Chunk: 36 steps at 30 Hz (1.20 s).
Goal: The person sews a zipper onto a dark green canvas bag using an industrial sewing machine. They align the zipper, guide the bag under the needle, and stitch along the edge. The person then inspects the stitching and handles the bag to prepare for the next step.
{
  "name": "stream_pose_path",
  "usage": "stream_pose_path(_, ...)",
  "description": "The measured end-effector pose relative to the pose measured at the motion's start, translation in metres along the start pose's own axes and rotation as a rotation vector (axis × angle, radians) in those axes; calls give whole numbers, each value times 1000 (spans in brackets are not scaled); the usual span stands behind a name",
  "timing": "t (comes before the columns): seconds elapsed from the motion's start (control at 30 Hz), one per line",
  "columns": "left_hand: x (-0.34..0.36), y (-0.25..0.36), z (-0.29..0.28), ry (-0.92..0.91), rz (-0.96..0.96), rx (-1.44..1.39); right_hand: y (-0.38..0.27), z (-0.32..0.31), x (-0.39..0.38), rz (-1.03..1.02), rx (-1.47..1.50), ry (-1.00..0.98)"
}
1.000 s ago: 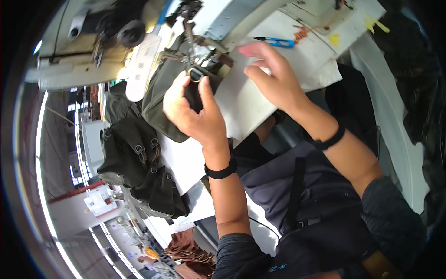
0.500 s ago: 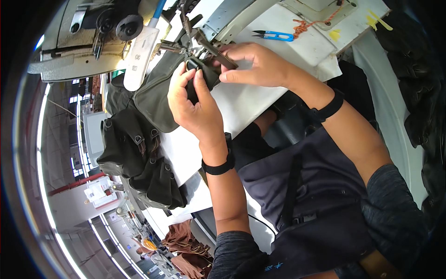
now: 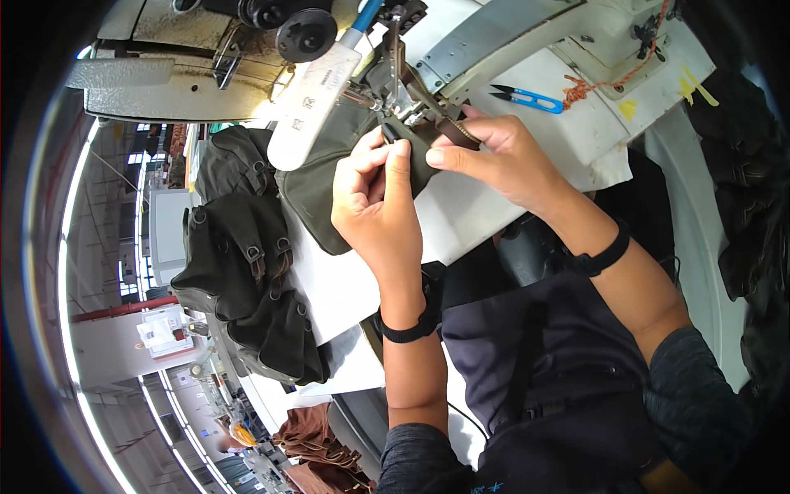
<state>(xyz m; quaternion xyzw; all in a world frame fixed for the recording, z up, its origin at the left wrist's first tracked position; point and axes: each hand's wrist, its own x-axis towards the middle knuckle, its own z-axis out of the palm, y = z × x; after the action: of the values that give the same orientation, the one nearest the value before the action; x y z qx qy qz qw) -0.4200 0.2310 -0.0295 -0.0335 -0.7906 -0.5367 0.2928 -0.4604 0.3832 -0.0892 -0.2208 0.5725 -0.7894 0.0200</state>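
A dark green fabric bag lies under the needle area of a sewing machine. My left hand is closed, thumb and fingers pinching the bag's edge beside a small black piece. To its right, my right hand has its thumb and fingers bent round a brown strap with a pale, stitched-looking edge. The strap runs up toward the machine's metal parts. Some of the right fingertips are hidden behind strap and cloth.
Blue-handled thread snips and orange thread lie on the machine bed. Several dark green bags are heaped left of the white table. A white paddle-shaped piece juts down near my left hand. Brown cloth pieces lie lower left.
In the view, the machine, bag and both hands sit further right and slightly lower. The strap now curves more by my right hand. Both hands keep their places at the bag.
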Motion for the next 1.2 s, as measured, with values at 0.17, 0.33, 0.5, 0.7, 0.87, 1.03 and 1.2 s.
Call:
stream_pose_path(0.17,8,1,-3,-22,-76,-106,-8,9,3,46,132,78)
stream_pose_path(0.33,10,3,-5,-29,-116,-136,-15,13,4,90,158,73)
stream_pose_path(0.5,18,-4,-2,-23,-121,-213,-17,14,9,156,166,87)
stream_pose_path(0.7,22,-9,-6,-41,-126,-178,-19,11,10,268,171,91)
stream_pose_path(0.87,27,-10,-6,-51,-80,-125,-27,15,13,264,157,102)
stream_pose_path(1.03,43,-12,-9,-106,-47,53,-45,11,21,391,52,54)
stream_pose_path(1.2,51,-8,-14,-147,-109,106,-46,0,23,370,-101,-39)
